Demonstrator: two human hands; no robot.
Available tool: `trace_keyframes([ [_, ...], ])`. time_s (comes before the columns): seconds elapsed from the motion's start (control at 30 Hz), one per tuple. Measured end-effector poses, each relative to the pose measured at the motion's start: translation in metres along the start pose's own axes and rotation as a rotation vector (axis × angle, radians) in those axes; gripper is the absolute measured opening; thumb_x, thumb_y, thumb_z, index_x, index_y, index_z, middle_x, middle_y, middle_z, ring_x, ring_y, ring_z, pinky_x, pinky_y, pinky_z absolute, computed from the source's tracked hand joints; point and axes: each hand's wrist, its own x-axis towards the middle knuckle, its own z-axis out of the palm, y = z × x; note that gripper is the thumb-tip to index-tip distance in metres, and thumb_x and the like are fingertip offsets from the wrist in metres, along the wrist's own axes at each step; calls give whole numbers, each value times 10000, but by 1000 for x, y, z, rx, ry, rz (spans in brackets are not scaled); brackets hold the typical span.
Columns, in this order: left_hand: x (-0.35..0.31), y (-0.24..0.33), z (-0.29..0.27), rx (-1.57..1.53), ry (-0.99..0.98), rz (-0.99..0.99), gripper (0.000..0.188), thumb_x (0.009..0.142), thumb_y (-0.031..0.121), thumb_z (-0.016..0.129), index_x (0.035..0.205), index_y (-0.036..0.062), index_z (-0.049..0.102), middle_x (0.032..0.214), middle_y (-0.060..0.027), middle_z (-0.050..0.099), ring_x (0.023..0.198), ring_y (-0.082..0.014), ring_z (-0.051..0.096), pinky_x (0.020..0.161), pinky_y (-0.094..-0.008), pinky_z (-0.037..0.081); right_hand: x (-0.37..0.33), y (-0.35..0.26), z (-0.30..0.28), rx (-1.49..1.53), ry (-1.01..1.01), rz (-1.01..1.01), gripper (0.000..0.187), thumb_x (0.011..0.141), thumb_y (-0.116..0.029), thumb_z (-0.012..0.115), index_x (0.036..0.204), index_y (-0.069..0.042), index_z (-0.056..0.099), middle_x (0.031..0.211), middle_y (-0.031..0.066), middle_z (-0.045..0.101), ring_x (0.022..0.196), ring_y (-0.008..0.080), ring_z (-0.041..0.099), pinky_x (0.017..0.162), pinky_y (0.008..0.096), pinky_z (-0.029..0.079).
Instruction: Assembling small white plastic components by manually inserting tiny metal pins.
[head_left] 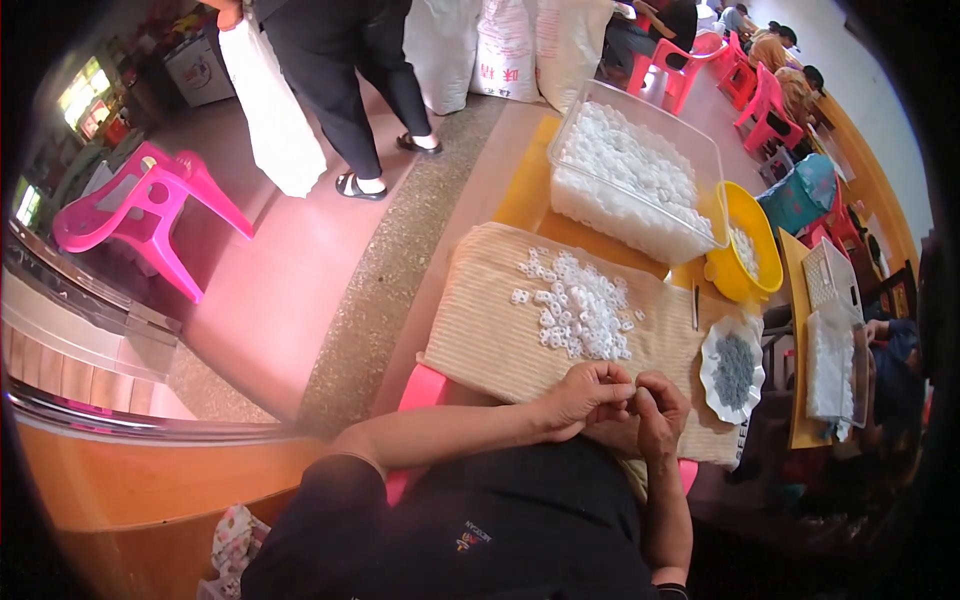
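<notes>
My left hand (pixel 585 402) and my right hand (pixel 659 412) meet at the front of a striped tan cloth (pixel 490 310), fingertips pinched close together. Whatever they pinch is too small or too hidden to make out. Beyond them on the cloth lies a loose pile of small white plastic pieces with holes (pixel 585 310). To the right of my right hand is a scalloped white dish (pixel 712 385) holding many tiny grey-blue parts (pixel 735 370). A thin metal tool, perhaps tweezers (pixel 695 308), rests on the cloth above the dish.
A clear plastic bin (pixel 640 230) full of white pieces stands behind the cloth, beside a yellow basin (pixel 765 262). A pink chair (pixel 150 215) is at the left. Someone with a white sack (pixel 270 110) stands near large sacks (pixel 505 50). Other people sit at the right.
</notes>
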Motion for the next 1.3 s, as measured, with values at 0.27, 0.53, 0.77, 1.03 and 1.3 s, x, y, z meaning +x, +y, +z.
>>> trace_keyframes([
  [0.27,-1,3,3,15,36,-32,83,876,90,659,932,58,608,823,-20,623,700,-91,602,653,-237,544,3,-7,0,121,-42,137,54,889,12,553,920,28,594,786,42,589,677,128,593,614,248,489],
  [0.53,6,-4,-4,238,16,12,87,892,94,645,962,47,624,864,-18,623,734,-91,609,693,-225,548,-6,39,-37,-272,-111,99,64,921,-58,555,940,1,573,940,14,559,826,82,520,730,209,422],
  [0.77,2,7,-2,-11,144,-49,128,884,53,627,1009,30,612,891,-65,657,806,-143,653,770,-280,560,8,5,-13,-249,-21,194,68,930,-80,552,901,-20,569,809,-18,540,732,55,504,665,192,416],
  [1.03,2,15,7,39,205,-68,167,881,36,629,1032,-16,581,936,-92,645,816,-158,655,758,-266,563,8,14,-17,11,-44,213,61,931,-57,566,952,-1,574,843,-5,564,718,54,533,662,196,448],
  [1.3,0,10,7,54,205,-64,176,882,29,621,1046,-18,577,934,-90,645,812,-149,655,764,-255,564,6,13,-17,-41,-83,198,61,920,-53,583,915,8,583,892,7,562,739,54,525,666,197,435],
])
